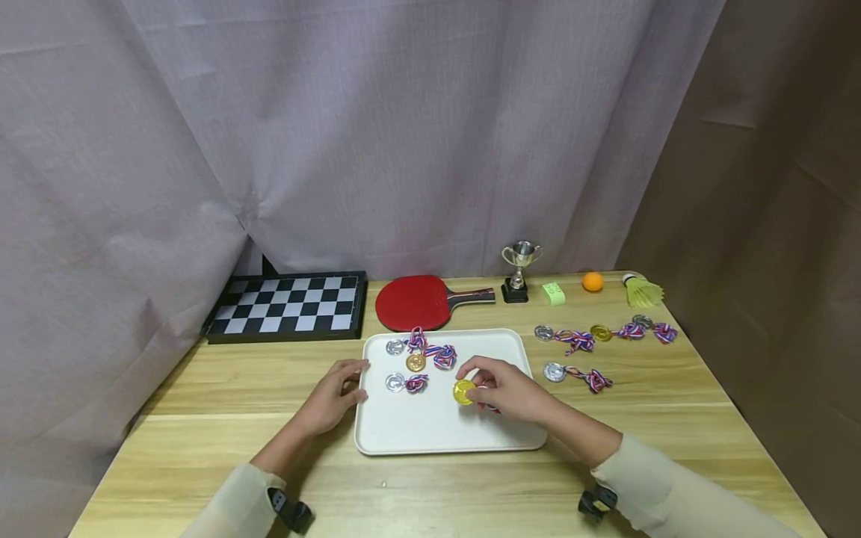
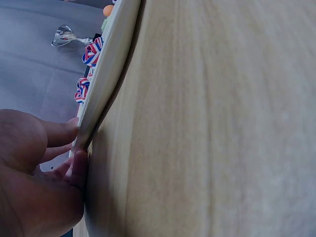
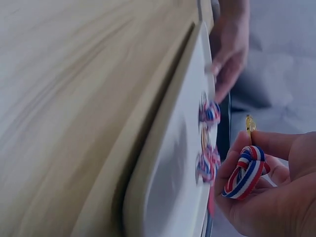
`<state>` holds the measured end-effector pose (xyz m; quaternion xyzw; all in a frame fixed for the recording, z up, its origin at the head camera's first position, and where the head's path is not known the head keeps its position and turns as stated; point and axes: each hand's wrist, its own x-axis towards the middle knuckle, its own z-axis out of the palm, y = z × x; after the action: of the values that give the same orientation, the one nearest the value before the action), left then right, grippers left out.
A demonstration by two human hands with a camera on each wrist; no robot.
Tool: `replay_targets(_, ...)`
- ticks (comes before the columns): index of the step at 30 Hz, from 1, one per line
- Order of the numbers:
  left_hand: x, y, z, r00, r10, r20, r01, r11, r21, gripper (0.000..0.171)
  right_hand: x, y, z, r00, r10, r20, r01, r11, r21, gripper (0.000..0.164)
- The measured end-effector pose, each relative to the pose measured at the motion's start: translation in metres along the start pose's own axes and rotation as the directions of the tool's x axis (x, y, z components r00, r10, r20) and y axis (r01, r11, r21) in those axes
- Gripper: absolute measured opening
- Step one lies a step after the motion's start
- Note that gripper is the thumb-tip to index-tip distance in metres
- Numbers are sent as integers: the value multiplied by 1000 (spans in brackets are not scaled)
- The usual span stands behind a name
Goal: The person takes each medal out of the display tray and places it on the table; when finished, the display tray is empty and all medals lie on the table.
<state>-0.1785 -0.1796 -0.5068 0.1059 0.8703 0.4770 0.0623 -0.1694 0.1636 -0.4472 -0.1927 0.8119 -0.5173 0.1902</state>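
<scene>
My right hand [image 1: 507, 390] pinches a gold medal [image 1: 463, 392] between thumb and fingers, over the right half of a white tray [image 1: 430, 441]. Its knotted red, white and blue ribbon [image 3: 245, 173] is bunched against the palm in the right wrist view, apart from the tray surface. At the tray's left rim my left hand [image 1: 329, 396] rests its fingertips and thumb against the edge. Inside the tray lie a silver medal [image 1: 394, 347] at the back left, a bronze-coloured medal [image 1: 415, 362] beside it, and another silver medal [image 1: 394, 382] nearer me, all with knotted ribbons.
Right of the tray lie silver medals [image 1: 554, 372] and a gold medal [image 1: 601, 333] with ribbons. Along the back stand a chessboard [image 1: 289, 306], a red table tennis paddle [image 1: 412, 302], a small trophy cup [image 1: 519, 273], a green block [image 1: 554, 294], an orange ball [image 1: 593, 282] and a shuttlecock [image 1: 642, 291].
</scene>
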Motion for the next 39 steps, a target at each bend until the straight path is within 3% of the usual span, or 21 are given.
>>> replay_targets(9,2,0,0,1000,-26,2,26,1000,-9,52,-30,19,-56,991,59,-117,-59,998,10,32)
replay_targets(18,1,0,1,1000,-18,3,18,1000,-8,51,-65,51,-119,959,134,-248,-141,990,-10,40)
replay_targets(24,1,1,1,999,-42,-2,42,999,-4,51,-83,75,-152,933,158,-324,-196,977,-87,39)
replay_targets(31,0,1,1,999,-46,-4,46,999,-6,51,-93,103,-169,903,219,-371,-271,958,-96,37)
replay_targets(39,1,2,1,999,-40,-2,40,999,-2,50,-94,125,-170,883,188,-430,-299,932,-206,33)
